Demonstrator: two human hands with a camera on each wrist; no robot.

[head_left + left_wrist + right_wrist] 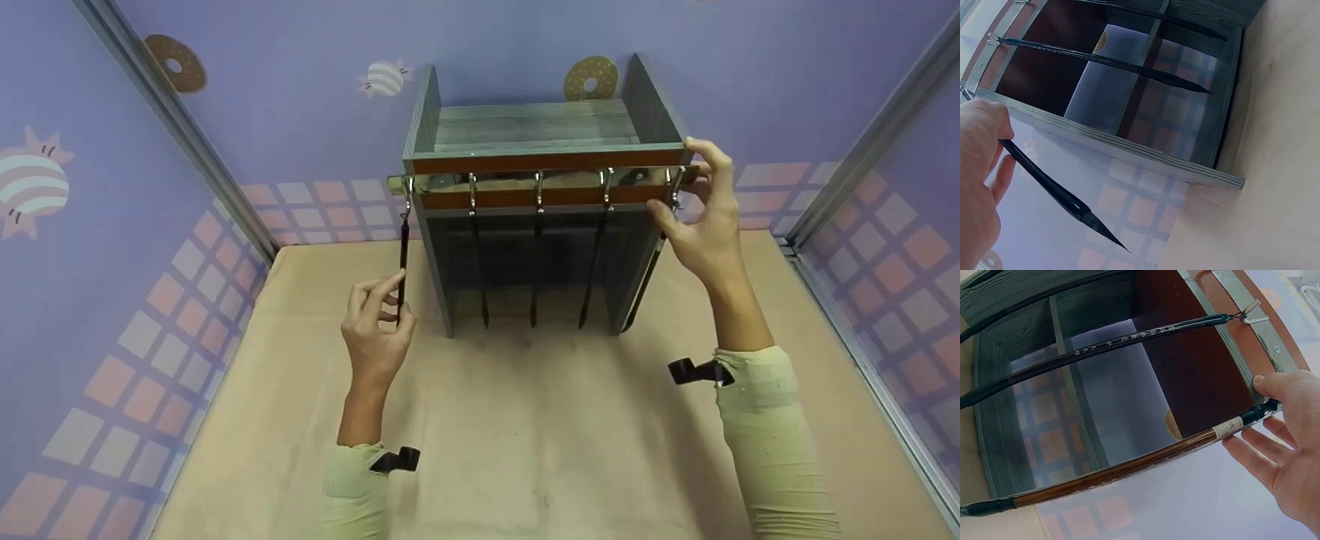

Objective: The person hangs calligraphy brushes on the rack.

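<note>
Hanging brushes (1100, 346) bear gold lettering too small to read.

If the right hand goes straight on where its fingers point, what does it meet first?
Probably the metal hook rail on the grey wooden rack; the right hand already holds the brown-handled brush hanging there.

You're facing a beige tabletop (525, 450) w/ purple walls (300, 82) on three sides, decorated w/ donut (175, 63) and striped bee (385, 77) pictures plus a band of pink and white squares (150, 330) low down. Metal corner posts (176, 124) run along the wall joins. Three more dark brushes (536, 255) hang tips down across the middle of the rack, side by side, apart from each other.
</note>
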